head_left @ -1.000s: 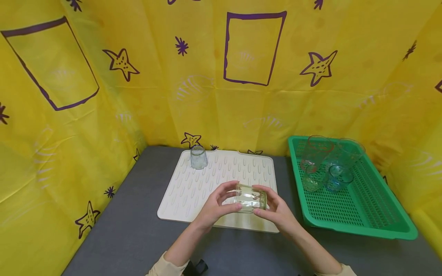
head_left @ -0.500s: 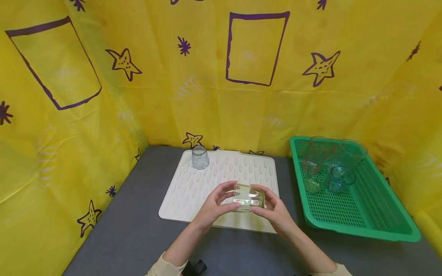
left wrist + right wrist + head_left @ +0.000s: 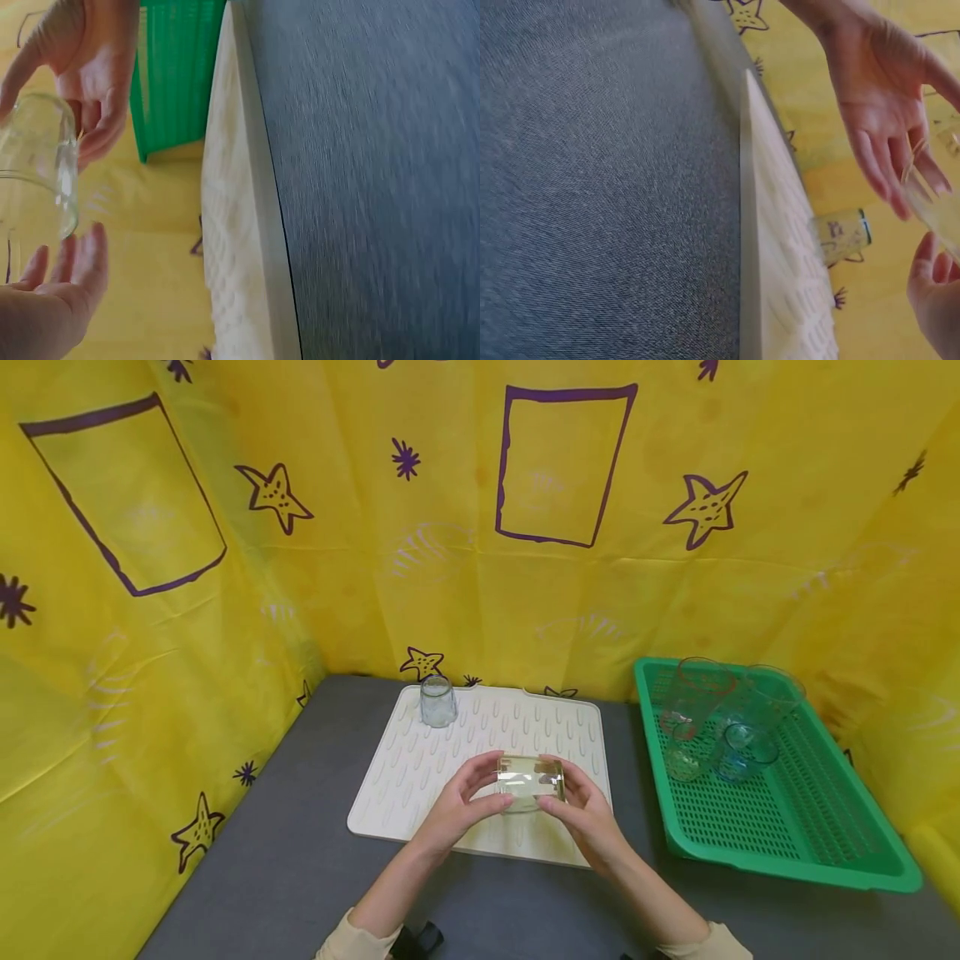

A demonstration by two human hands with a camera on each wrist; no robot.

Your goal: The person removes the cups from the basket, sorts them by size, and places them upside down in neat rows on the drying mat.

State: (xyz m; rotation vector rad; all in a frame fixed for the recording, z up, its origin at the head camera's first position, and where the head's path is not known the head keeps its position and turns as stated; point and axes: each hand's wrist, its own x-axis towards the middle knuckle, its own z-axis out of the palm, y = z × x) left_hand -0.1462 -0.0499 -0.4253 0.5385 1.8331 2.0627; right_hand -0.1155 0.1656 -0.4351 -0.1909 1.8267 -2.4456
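Yellowish glass cylinder (image 3: 528, 781) is held sideways by left hand (image 3: 454, 806) and right hand (image 3: 589, 814).

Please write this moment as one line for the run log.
left hand: grips pale yellow glass | right hand: grips its other end | pose: sideways above white mat | mat: another glass standing | green basket: several glasses
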